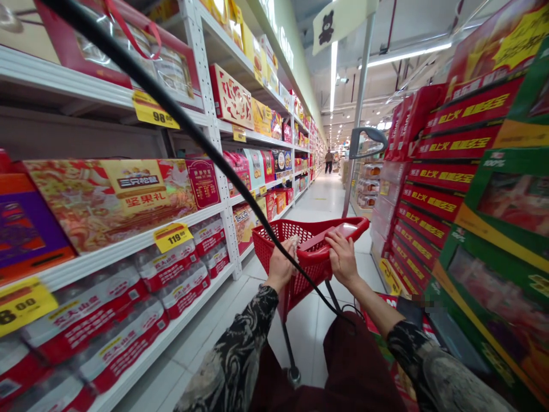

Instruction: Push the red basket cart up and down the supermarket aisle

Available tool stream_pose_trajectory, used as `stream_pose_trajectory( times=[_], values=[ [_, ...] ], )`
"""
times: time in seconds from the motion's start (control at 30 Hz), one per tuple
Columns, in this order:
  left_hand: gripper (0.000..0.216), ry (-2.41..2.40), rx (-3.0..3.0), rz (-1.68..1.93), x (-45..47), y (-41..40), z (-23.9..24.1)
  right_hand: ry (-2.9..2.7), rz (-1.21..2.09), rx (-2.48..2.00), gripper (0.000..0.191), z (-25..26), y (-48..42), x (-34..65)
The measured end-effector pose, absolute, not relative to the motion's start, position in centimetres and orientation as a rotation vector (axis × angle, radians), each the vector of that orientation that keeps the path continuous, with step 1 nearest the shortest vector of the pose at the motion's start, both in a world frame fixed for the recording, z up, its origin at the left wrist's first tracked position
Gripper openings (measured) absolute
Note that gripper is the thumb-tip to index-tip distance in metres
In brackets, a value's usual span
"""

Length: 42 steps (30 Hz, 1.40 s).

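A red plastic shopping cart (300, 289) with perforated sides stands on the floor before me, between my knees and the aisle. My left hand (279, 268) is closed around a crumpled white tissue or cloth (294, 240) at the basket's left rear side. My right hand (343, 260) lies over the cart's rear rim, its fingers curled onto a flat red panel (316, 239). Whether that panel is part of the cart or a box in it, I cannot tell. A black cable (201, 140) crosses the view diagonally and passes in front of my left wrist.
Shelves on the left hold gift boxes (115, 194) and packs of bottled water (115, 309). Stacked red cartons (446, 189) and green boxes (501, 240) line the right. A metal pole (362, 86) with a grey handle (368, 143) rises past the cart. A person (328, 161) stands far down the tiled aisle.
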<state>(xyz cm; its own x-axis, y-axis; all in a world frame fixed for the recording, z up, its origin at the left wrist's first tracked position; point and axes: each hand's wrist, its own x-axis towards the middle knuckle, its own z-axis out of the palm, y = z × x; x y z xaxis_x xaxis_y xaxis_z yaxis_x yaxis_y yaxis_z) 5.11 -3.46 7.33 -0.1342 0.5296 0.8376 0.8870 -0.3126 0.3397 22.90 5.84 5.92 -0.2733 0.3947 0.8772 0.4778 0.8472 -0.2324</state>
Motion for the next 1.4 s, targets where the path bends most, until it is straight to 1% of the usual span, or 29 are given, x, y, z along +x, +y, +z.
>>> stream_pose_trajectory(
  times=[0.07, 0.27, 0.5, 0.77, 0.97, 1.1, 1.23, 1.4],
  values=[
    [0.032, -1.56, -1.842, -1.433, 6.0, -3.1, 7.4, -1.882, -0.084, -0.667, 0.038, 5.9, 6.3, 23.3],
    [0.031, -1.373, -2.059, -1.298, 9.1, -2.3, 8.2, -1.86, -0.114, -0.703, 0.039, 6.6, 5.0, 23.5],
    [0.034, -1.547, -1.956, -1.38, 7.1, -1.4, 6.8, -1.916, -0.117, -0.661, 0.039, 6.4, 2.9, 23.0],
    [0.033, -1.405, -2.072, -1.188, 8.6, -0.2, 6.8, -1.911, -0.143, -0.725, 0.035, 5.9, 2.8, 23.4],
    [0.033, -1.596, -1.991, -1.206, 7.3, 0.5, 6.1, -1.892, -0.069, -0.662, 0.039, 5.5, 3.8, 24.0],
    [0.034, -1.492, -2.053, -1.184, 8.3, 0.8, 6.1, -1.867, -0.06, -0.626, 0.041, 5.3, 3.7, 23.9],
    [0.038, -1.426, -2.027, -1.205, 8.7, 0.6, 4.7, -1.882, -0.095, -0.644, 0.041, 5.2, 3.3, 23.7],
    [0.047, -1.454, -1.84, -1.37, 7.8, 0.2, 1.0, -1.899, -0.136, -0.693, 0.042, 5.2, 3.0, 23.6]
  ],
)
